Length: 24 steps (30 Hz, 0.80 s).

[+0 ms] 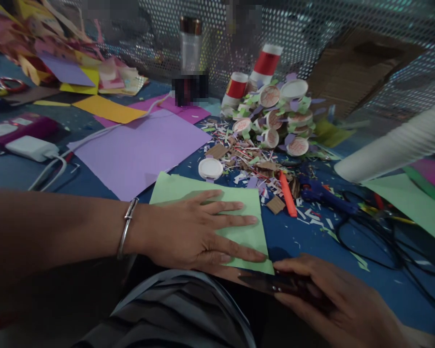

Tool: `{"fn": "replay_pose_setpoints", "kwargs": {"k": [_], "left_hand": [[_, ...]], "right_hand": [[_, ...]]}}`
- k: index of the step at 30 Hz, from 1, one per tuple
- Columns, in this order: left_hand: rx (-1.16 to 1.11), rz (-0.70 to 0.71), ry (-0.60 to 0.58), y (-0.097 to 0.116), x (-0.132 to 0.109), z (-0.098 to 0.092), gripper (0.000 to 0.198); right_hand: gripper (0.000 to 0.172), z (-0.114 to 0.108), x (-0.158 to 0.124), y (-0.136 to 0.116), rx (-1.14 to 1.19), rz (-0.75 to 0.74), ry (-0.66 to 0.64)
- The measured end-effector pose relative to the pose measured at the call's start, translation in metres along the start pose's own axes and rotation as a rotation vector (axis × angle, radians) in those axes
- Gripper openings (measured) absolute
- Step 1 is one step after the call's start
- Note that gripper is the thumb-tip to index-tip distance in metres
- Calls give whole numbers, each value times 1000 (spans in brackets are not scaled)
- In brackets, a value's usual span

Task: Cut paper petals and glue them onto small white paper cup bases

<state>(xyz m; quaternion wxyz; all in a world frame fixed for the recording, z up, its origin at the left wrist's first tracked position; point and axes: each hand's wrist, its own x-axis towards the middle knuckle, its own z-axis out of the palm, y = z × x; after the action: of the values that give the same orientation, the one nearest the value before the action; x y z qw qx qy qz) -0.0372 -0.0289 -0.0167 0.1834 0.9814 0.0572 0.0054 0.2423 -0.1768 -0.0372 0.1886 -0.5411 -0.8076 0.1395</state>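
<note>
My left hand (192, 229) lies flat with its fingers spread, pressing on a light green sheet of paper (252, 203) near the table's front edge. A knife (257, 281) with a dark handle is held in my right hand (348, 295), its fingers closed around the handle. The blade points left, along the near edge of the green paper and just below my left thumb. It cannot be made out whether the blade touches the paper. A small white round lid (210, 168) sits just beyond the green paper.
Purple paper (145, 150) and an orange sheet (110, 108) lie behind. Paper scraps (235, 145), an orange-red stick (287, 193), a blue glue gun (326, 197) and black cable (380, 246) are to the right. Decorated paper cups (271, 116) stand near the mesh panel (217, 29).
</note>
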Motion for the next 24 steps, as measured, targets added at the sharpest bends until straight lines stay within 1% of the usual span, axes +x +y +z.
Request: {"fn": "replay_pose_setpoints", "kwargs": {"k": [4, 7, 10, 13, 19, 24], "left_hand": [[56, 12, 23, 1, 3, 0, 46], [103, 80, 56, 2, 7, -1, 46], [94, 157, 11, 0, 9, -1, 49], [79, 199, -22, -4, 10, -3, 50], [52, 220, -28, -7, 8, -4, 50], [29, 201, -54, -9, 4, -3, 50]], "right_hand": [[19, -1, 1, -2, 13, 7, 25], [20, -2, 0, -3, -2, -20, 16], [21, -3, 0, -5, -35, -44, 15], [19, -2, -1, -9, -61, -53, 44], [24, 3, -4, -24, -129, -34, 114], [25, 5, -2, -29, -153, -47, 124]]}}
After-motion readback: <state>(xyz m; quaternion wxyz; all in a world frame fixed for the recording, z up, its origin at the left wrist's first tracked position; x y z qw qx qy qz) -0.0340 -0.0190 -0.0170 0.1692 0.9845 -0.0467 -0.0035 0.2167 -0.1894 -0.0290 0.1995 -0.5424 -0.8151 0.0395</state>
